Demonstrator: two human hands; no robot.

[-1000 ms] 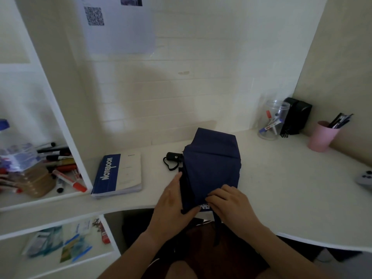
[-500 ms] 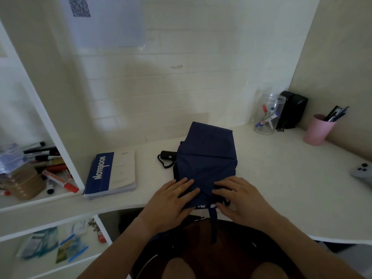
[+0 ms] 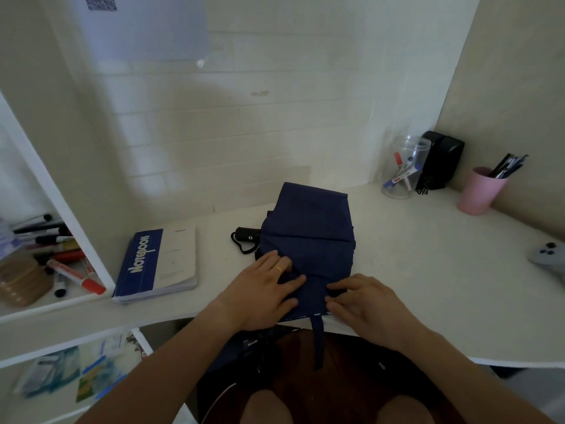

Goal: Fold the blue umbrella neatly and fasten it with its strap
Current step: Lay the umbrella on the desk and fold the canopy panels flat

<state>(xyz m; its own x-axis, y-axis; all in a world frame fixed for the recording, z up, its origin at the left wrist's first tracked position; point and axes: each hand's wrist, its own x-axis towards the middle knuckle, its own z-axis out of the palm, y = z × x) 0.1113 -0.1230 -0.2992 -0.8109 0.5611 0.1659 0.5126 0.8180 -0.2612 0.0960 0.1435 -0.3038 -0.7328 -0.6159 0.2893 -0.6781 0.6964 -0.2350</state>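
Umbrella (image 3: 308,237) lying mid-frame on bench (image 3: 428,270), pressed flat by left hand (image 3: 260,296) and right hand (image 3: 363,302) (fingers spread); strap (image 3: 318,341) dangling.

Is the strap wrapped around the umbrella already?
No, the strap hangs loose over the desk edge while both hands press flat on the umbrella.

left hand (image 3: 263,292), right hand (image 3: 365,302), flat, fingers spread

Dim, flat indoor light with a greenish cast, apparently from above right, leaves broad soft shadows on the white brick-patterned wall (image 3: 275,123). Wide-angle distortion bends the white shelf upright (image 3: 55,191) and the pale curved desk (image 3: 428,270); edges blur, detail is soft and grainy.
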